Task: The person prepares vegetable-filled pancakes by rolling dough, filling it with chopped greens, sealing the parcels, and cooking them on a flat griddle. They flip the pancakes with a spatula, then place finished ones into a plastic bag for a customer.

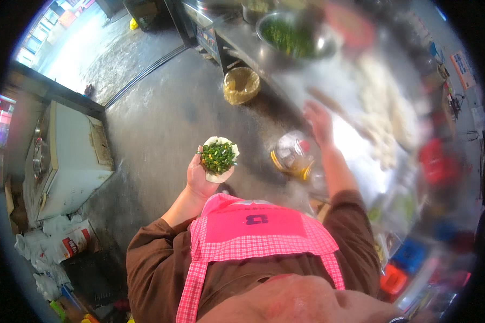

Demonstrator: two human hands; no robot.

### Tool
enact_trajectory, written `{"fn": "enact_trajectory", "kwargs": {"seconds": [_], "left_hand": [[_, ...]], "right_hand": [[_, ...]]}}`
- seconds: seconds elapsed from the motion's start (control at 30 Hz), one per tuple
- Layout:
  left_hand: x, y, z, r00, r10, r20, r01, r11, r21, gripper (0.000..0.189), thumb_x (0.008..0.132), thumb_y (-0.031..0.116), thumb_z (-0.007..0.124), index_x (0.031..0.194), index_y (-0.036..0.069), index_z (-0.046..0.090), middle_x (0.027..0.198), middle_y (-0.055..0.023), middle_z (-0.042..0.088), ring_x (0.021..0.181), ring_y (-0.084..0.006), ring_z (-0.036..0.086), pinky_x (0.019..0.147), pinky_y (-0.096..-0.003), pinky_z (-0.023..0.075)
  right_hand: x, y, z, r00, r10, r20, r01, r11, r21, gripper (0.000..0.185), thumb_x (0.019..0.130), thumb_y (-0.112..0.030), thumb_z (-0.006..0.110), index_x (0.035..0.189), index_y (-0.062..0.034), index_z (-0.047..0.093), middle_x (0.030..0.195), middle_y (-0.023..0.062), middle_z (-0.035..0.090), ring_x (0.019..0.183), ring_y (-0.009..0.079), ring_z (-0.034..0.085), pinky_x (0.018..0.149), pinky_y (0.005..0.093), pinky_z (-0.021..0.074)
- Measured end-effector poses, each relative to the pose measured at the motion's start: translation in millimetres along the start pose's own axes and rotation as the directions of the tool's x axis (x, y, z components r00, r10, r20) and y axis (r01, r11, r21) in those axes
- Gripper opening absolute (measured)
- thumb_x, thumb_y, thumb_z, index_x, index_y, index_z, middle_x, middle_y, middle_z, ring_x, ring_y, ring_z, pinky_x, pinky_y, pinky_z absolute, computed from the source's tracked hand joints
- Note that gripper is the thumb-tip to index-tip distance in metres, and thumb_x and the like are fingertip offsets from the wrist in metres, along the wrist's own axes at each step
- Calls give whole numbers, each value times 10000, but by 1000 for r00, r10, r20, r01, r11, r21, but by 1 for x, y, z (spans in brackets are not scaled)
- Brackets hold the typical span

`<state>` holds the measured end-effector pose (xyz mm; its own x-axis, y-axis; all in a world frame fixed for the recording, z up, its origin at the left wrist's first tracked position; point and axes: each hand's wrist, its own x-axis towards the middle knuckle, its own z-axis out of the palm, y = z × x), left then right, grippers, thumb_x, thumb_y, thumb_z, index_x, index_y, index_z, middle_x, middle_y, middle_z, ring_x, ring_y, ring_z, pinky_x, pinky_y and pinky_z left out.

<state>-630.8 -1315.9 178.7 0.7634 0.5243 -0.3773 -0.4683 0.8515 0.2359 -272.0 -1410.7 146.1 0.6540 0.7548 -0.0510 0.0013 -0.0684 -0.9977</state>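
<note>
My left hand [201, 177] cups a round dough wrapper [215, 177] from below, out in front of the apron. Chopped green filling [218, 157] with yellow bits is heaped on the dough. On the other side, my right hand [320, 121] is stretched out by the near edge of the floured worktop [347, 133]; it looks empty, with the fingers loosely extended, though blurred. A wooden rolling pin [329, 101] lies just beyond it. Further up the worktop, a metal bowl [259, 34] contains more chopped greens [287, 38].
Pale dough [382, 113] lies along the worktop. Below its edge are a clear plastic oil jug [293, 155] and a lined waste bin [236, 93]. A white chest-like cabinet [76, 161] stands left, with plastic bags [48, 246] near it. A red container [440, 161] is at right.
</note>
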Motion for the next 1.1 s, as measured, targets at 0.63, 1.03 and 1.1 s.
{"fn": "enact_trajectory", "kwargs": {"seconds": [0.63,1.03,1.1], "left_hand": [[448,191,99,889,-446,-98,457,873,168,465,1010,463,352,1342,177,508,1334,-97,561,1209,-346,532,967,-568,427],[607,153,171,883,-454,-121,469,865,179,492,1026,473,308,1356,151,483,1349,-111,549,1197,-357,551,940,-570,459],[625,141,177,867,-459,-195,490,855,167,473,1027,437,334,1318,115,522,1278,-123,606,1105,-347,618,858,-561,521]], "right_hand": [[426,53,2,910,-78,407,409,326,-852,188,812,-236,640,987,-168,650,912,76,628,888,280,637,758,419,513],[540,98,-69,934,-304,-188,71,673,-736,241,955,-273,563,1047,-80,673,938,153,670,882,349,644,774,418,524],[534,103,-53,965,-258,-47,121,596,-794,249,951,-281,569,1018,-69,683,963,151,667,879,339,647,775,421,526]]}}
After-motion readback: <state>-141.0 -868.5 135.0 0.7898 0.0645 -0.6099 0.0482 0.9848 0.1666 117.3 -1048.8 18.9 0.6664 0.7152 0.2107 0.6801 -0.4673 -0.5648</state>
